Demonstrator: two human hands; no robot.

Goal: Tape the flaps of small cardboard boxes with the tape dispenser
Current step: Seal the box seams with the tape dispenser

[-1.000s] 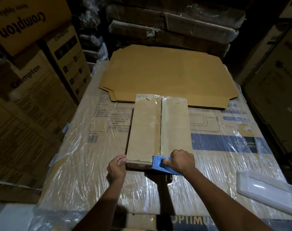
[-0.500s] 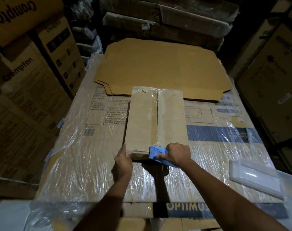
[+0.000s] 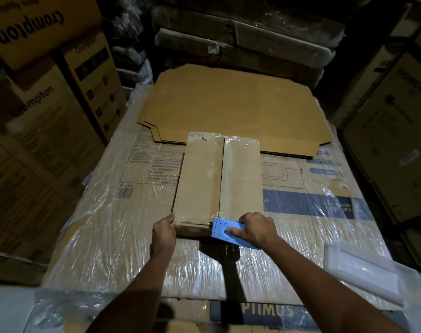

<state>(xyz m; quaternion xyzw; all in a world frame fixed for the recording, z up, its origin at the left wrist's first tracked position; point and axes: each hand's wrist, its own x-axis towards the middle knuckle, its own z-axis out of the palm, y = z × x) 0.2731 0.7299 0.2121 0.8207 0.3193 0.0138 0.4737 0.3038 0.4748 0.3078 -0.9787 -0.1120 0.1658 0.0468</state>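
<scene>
A person tapes a small cardboard box in a dim storeroom walled in by stacked cartons (image 3: 46, 131). The work rests on a large plastic-wrapped carton serving as the surface (image 3: 113, 227), with a flattened cardboard sheet (image 3: 231, 104) lying across its far half and a pale plastic tray (image 3: 363, 272) at the near right edge.

The long, narrow box (image 3: 219, 179) lies lengthwise in the middle, its far end just overlapping the sheet; its two flaps meet along a centre seam under glossy tape. At the near end of that seam sits the blue tape dispenser (image 3: 225, 230), pressed against the box's edge.

The risk from here, as it looks, is in the cut: a pull off the seam line could drag the strip askew or lift it from the flaps, and the light box may slide on the slick wrap if the bracing slips.

The right hand (image 3: 255, 228) is curled tight around the dispenser, wrist low, forearm reaching in from the near right. The left hand (image 3: 165, 228) braces the box's near left corner, fingertips on its end; whether it pinches or only presses cannot be made out.
</scene>
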